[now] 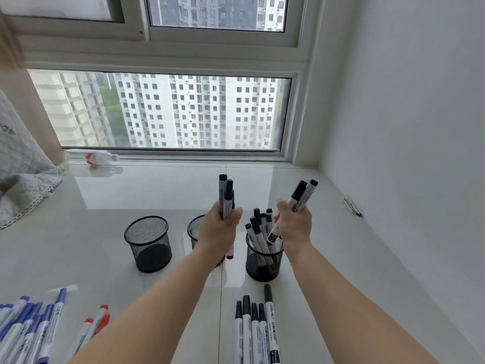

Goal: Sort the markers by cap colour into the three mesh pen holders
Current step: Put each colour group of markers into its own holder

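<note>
From the head camera, three black mesh pen holders stand in a row on the glossy white counter (pixel 341 258) below the window (pixel 162 111). The left holder (pixel 148 243) shows only its dark bottom through the mesh. The middle holder (pixel 195 229) is mostly hidden behind the left hand, so I cannot tell what is inside. The right holder (pixel 263 258) has several black-capped markers (pixel 256 229) standing in it, caps up and leaning.

The left hand (pixel 219 229) is raised above the middle holder, fingers curled round a small bunch of black-capped markers (pixel 226 195) held upright. The right hand (pixel 295 224) is just above the right holder, gripping a few tilted black-capped markers (pixel 301 195), one of them pointing down toward the holder's mouth.

Nearer the person, a row of black-capped markers (pixel 256 329) lies flat on the counter. At the lower left lies a heap of blue-capped markers (pixel 29 327), with a couple of red-capped markers (pixel 95 321) just beside it. A quilted cloth (pixel 23 166) sits at the far left.
</note>
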The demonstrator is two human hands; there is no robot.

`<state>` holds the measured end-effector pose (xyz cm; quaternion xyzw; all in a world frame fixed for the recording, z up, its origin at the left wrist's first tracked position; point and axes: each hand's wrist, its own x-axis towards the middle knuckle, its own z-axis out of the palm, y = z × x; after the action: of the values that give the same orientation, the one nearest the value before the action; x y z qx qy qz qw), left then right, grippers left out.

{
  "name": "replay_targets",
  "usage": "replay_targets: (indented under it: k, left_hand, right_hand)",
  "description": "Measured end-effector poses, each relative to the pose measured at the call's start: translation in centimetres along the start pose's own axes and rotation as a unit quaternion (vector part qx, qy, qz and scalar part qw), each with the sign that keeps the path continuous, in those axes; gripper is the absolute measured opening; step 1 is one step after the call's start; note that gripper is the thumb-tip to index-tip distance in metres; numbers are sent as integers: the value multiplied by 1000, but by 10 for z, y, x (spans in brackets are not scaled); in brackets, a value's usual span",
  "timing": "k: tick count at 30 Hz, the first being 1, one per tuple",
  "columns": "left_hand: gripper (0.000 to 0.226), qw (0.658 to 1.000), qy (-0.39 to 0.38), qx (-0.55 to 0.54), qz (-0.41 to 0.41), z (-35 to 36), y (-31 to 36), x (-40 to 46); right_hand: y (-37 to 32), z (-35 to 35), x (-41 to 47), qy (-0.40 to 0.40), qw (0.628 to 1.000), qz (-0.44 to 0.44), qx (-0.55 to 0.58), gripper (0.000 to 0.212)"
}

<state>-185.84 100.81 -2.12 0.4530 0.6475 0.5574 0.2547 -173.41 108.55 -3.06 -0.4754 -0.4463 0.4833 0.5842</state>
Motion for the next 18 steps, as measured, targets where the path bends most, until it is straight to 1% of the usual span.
replay_targets:
  k: [3, 5, 7, 10, 13, 16, 18]
  left_hand:
    - [13, 990, 27, -138, 16, 21, 14, 15]
    - [13, 982, 40, -181, 16, 38, 13, 21]
    - [12, 985, 46, -166, 3, 55, 3, 20]
    - [11, 987, 62, -145, -32, 74, -23, 10]
    - [10, 984, 85, -150, -44, 84, -37, 4]
    - [21, 986, 126, -107, 0, 92, -37, 2]
    - [21, 985, 136, -110, 1, 97, -38, 2]
  right_hand:
    - [15, 3, 3, -7, 999, -31, -8, 35]
    - [27, 1, 3, -7, 999, -34, -22, 41]
    - [41, -4, 2, 0, 1000, -11, -28, 42]
    - [58, -11, 2, 1, 999, 27, -36, 35]
    - [61, -10, 1, -16, 998, -7, -61, 36]
    - [61, -10, 0, -23, 996, -30, -84, 35]
    - [61, -11, -1, -25, 994, -41, -94, 35]
